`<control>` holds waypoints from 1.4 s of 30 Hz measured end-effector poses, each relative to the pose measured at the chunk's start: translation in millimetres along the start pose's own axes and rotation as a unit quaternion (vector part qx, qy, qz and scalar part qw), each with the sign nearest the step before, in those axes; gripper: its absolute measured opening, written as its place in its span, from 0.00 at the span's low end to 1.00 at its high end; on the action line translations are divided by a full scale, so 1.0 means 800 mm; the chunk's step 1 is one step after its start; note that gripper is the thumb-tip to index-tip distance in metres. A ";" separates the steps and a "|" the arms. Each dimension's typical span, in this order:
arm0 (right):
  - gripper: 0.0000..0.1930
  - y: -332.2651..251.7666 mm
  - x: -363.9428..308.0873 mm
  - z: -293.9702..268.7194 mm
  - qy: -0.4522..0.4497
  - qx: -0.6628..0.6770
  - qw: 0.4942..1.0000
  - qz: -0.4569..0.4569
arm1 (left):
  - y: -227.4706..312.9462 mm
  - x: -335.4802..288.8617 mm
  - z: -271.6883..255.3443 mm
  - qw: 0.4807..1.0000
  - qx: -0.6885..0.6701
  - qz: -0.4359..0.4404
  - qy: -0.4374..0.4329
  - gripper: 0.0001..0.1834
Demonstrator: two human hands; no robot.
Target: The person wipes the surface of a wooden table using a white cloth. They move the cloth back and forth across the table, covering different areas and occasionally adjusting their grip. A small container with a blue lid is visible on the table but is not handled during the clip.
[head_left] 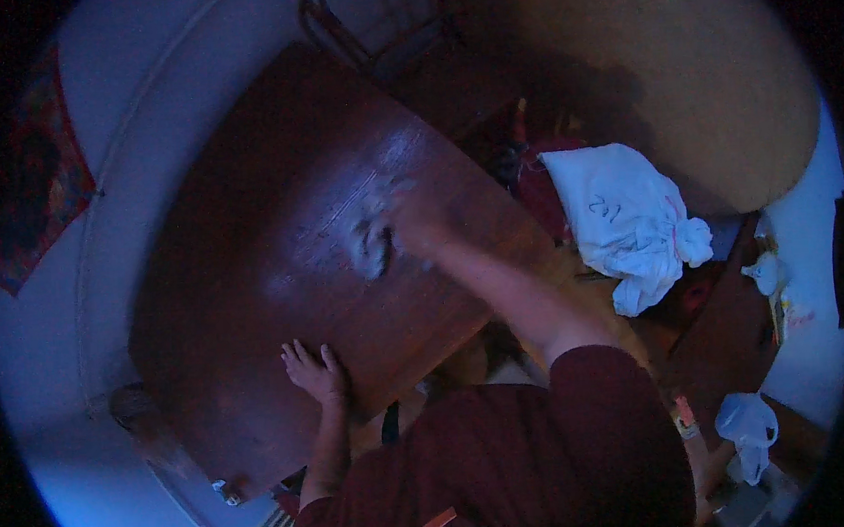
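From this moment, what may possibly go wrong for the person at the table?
The left hand is spread on the shiny tabletop; it might slip if weight goes onto it. The greyish, cloth-like bundle at the right hand looks loosely bunched, so it could slide suddenly.

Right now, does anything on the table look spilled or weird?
Pale streaky patches show on the dark table, around the grey cloth at the right hand. They stand out oddly, but whether they're wet, scratched or just shiny, I can't tell.
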State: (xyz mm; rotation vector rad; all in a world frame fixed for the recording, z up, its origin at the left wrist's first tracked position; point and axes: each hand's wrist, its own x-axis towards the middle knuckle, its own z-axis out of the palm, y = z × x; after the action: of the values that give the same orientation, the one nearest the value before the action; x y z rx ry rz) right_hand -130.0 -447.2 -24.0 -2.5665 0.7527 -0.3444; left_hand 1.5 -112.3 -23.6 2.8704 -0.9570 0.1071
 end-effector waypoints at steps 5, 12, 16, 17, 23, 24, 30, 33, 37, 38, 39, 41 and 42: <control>0.14 0.064 0.016 -0.069 0.091 -0.066 0.979 0.168 | 0.001 0.002 -0.003 1.000 0.002 0.015 -0.001 0.34; 0.12 -0.188 -0.052 0.081 -0.072 0.088 0.993 -0.031 | -0.008 0.003 -0.001 1.000 -0.007 0.017 0.005 0.34; 0.13 -0.211 -0.076 0.080 -0.200 0.123 0.970 -0.066 | -0.010 -0.004 0.011 0.999 -0.043 0.021 0.021 0.33; 0.13 -0.197 -0.065 0.069 -0.209 0.173 0.962 0.018 | -0.015 -0.002 0.013 0.999 -0.037 0.017 0.024 0.33; 0.13 0.014 -0.031 -0.096 0.060 -0.043 0.970 0.232 | -0.002 0.001 0.000 0.997 -0.066 -0.017 0.034 0.34; 0.13 0.052 -0.040 -0.094 0.117 -0.130 0.965 0.197 | 0.007 0.000 0.005 0.997 -0.074 -0.011 0.034 0.33; 0.14 -0.103 -0.008 0.085 -0.093 -0.078 0.991 0.054 | -0.002 -0.001 0.020 0.996 -0.061 -0.002 0.059 0.33; 0.13 -0.223 -0.050 0.131 -0.214 -0.018 0.965 -0.153 | -0.014 -0.004 0.044 0.995 -0.069 0.028 0.068 0.32; 0.13 -0.199 -0.025 0.080 -0.167 0.007 0.955 -0.244 | -0.021 -0.006 0.032 0.997 -0.050 0.017 0.051 0.32; 0.12 -0.171 -0.015 0.057 -0.161 0.120 0.977 -0.071 | -0.004 -0.003 0.018 0.998 -0.044 -0.003 0.035 0.32; 0.12 -0.144 0.001 0.014 -0.150 0.232 0.957 0.092 | -0.010 -0.004 0.006 0.997 -0.035 0.009 0.064 0.30; 0.12 -0.022 0.022 -0.005 -0.067 0.082 0.994 -0.032 | -0.008 0.001 0.003 0.998 -0.043 0.005 0.052 0.28; 0.12 0.039 0.022 -0.007 0.042 0.021 0.999 -0.021 | -0.002 0.004 0.005 0.998 -0.053 0.006 0.045 0.28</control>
State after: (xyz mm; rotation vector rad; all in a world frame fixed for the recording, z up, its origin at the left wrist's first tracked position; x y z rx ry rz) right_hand -131.7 -482.2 -32.3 -2.5440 0.7144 -0.4795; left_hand 5.1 -113.4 -27.2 2.7391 -0.9355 0.1793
